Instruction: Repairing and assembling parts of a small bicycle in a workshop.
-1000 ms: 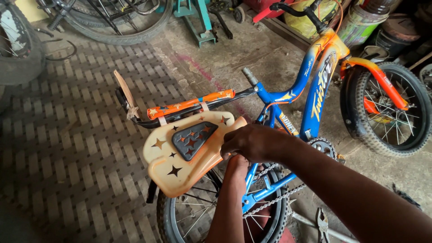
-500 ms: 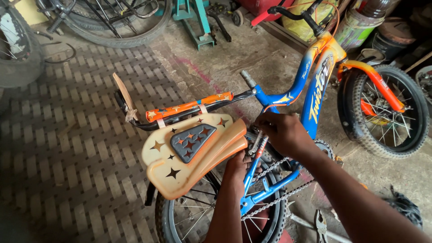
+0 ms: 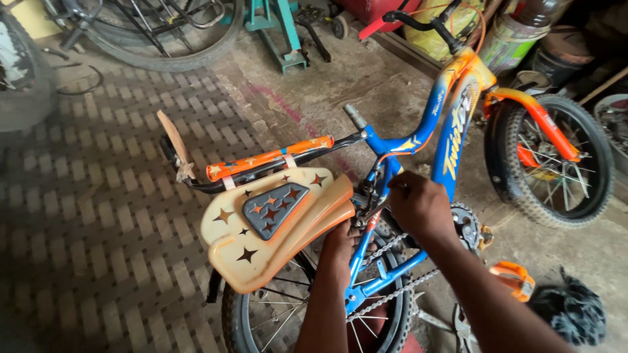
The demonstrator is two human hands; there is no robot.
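A small blue and orange child's bicycle [image 3: 451,124] stands before me with no saddle on its seat tube [image 3: 355,116]. A cream rear mudguard [image 3: 261,229] with dark stars and a grey panel covers the rear wheel [image 3: 275,320]. My left hand [image 3: 340,245] reaches under the front end of that mudguard, touching it beside the frame. My right hand [image 3: 418,206] is closed around something small at the blue frame just behind the seat tube; what it grips is hidden. The chain [image 3: 392,294] runs below my forearms.
Pliers [image 3: 461,323] and an orange part [image 3: 513,278] lie on the floor at the right, beside a dark rag [image 3: 569,310]. Other bicycle wheels [image 3: 163,39] and a green stand [image 3: 275,33] sit at the back. Patterned paving lies to the left.
My right hand has moved from the top of the mudguard rightward to the frame by the seat tube. The left hand stays under the mudguard's front end.
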